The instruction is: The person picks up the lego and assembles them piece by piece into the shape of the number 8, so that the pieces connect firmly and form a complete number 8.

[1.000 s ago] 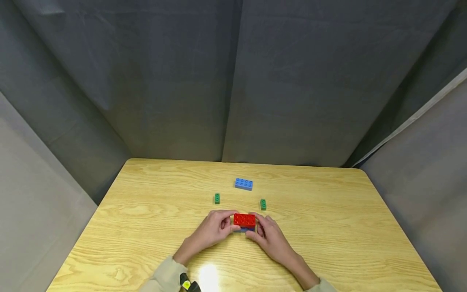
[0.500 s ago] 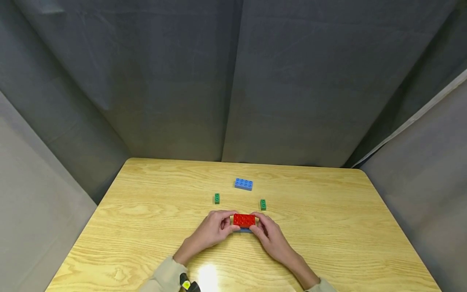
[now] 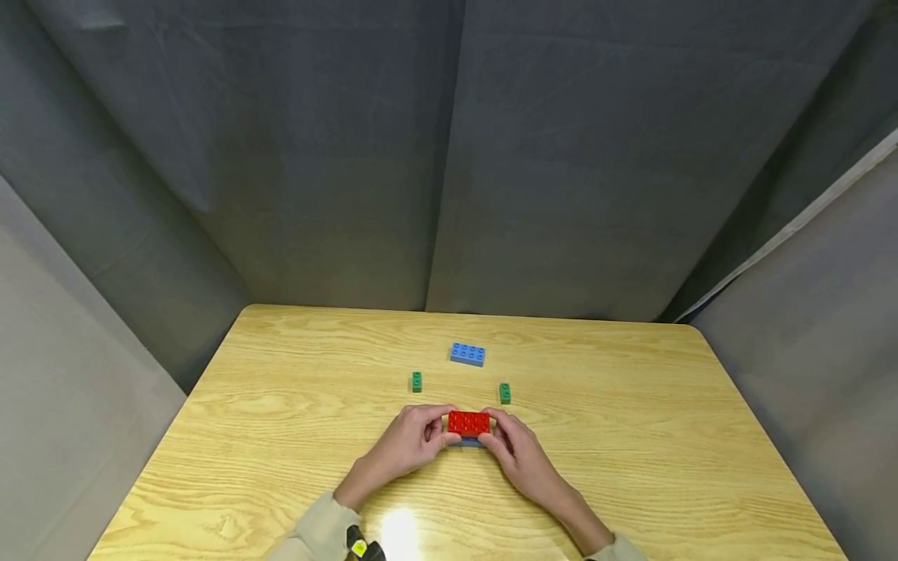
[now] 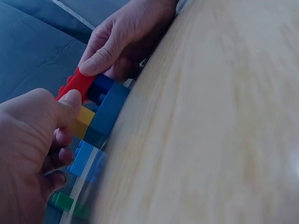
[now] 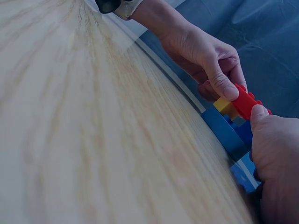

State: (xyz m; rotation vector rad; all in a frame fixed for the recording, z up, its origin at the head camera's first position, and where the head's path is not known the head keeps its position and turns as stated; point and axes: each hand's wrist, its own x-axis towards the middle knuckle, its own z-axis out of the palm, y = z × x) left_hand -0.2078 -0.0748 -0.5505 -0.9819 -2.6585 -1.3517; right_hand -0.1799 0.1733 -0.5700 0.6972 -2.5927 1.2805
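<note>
I have both hands on the red brick (image 3: 468,423), one at each end. My left hand (image 3: 407,440) pinches its left end, thumb on the near side and forefinger on the far side; my right hand (image 3: 522,460) grips the right end the same way. The red brick lies level, studs up, in front of me near the middle of the tabletop (image 3: 245,436), at the top of a small stack. Directly under it, a yellow brick (image 4: 82,122) stands on my left and a dark blue brick (image 4: 102,86) on my right, with a gap between them. Both stand on a larger blue base brick (image 4: 110,112). I cannot tell whether the red brick is pressed fully down.

Beyond my hands, a green brick (image 3: 417,382) lies to the left and a second green brick (image 3: 505,393) to the right, just past my right fingers. Farther off, between those two, lies a lighter blue brick (image 3: 467,354), studs up. Grey curtains (image 3: 316,156) hang behind the tabletop.
</note>
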